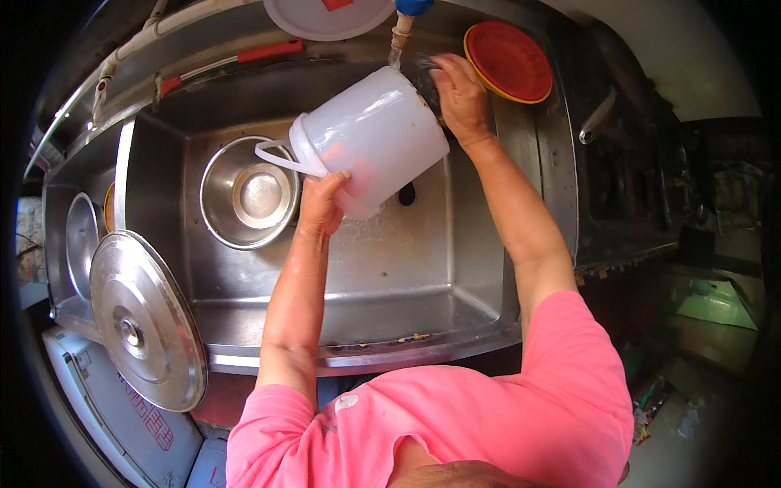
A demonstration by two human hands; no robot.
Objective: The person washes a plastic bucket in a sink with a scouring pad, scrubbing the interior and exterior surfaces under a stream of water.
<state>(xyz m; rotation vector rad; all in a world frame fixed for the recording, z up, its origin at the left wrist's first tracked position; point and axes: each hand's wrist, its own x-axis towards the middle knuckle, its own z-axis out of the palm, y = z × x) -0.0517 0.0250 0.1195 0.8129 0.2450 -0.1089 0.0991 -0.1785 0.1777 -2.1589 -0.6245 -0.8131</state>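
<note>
A translucent white plastic bucket (pixel 372 134) is tipped on its side over the steel sink (pixel 390 262), its mouth towards the lower left. My left hand (pixel 323 201) grips it at the rim beside the white handle (pixel 282 160). Pinkish shapes show through the wall near that hand. Water runs from a tap (pixel 401 33) with a blue top onto the bucket's base end. My right hand (pixel 462 97) is by the base, fingers bent and blurred. Whether the grey blur at its fingertips is water or a pad is unclear.
A steel pot (pixel 249 192) stands in the basin's left side. A round steel lid (pixel 146 323) leans over the front edge. Red and yellow plastic basins (pixel 509 61) lie at the back right. A red-handled tool (pixel 229 64) and a white lid (pixel 329 18) lie along the back.
</note>
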